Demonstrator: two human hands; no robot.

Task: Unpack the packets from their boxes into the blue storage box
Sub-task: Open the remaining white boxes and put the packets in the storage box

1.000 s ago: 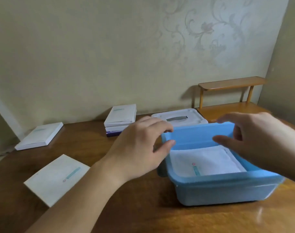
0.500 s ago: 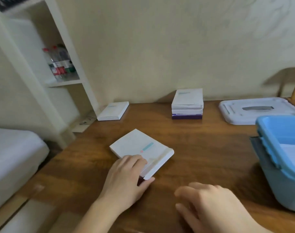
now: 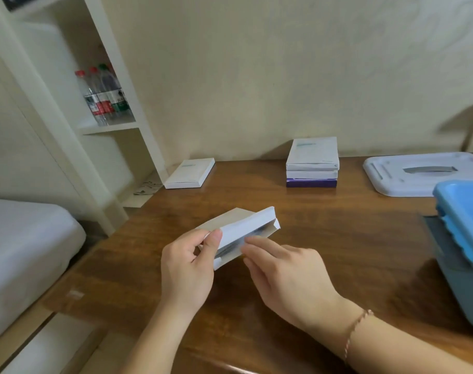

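My left hand [image 3: 188, 268] grips a flat white box [image 3: 246, 229] lifted off the table and tilted on edge, its end flap hanging open at the right. My right hand [image 3: 286, 273] reaches its fingertips into the box's open side, touching the contents, which are mostly hidden. The blue storage box [image 3: 462, 228] stands at the right edge, cut off by the frame. A stack of three boxes [image 3: 312, 161], two white on one purple, sits at the back. Another white box [image 3: 190, 172] lies at the back left.
The storage box's white lid [image 3: 421, 172] lies flat at the back right. A white shelf unit with several water bottles [image 3: 103, 95] stands left of the wooden table [image 3: 351, 238]. A white bed [image 3: 22, 244] sits beside the table's left edge.
My head turned left from the blue box. My left hand picked the white box up off the table and tilted it; my right hand came up to its open side.
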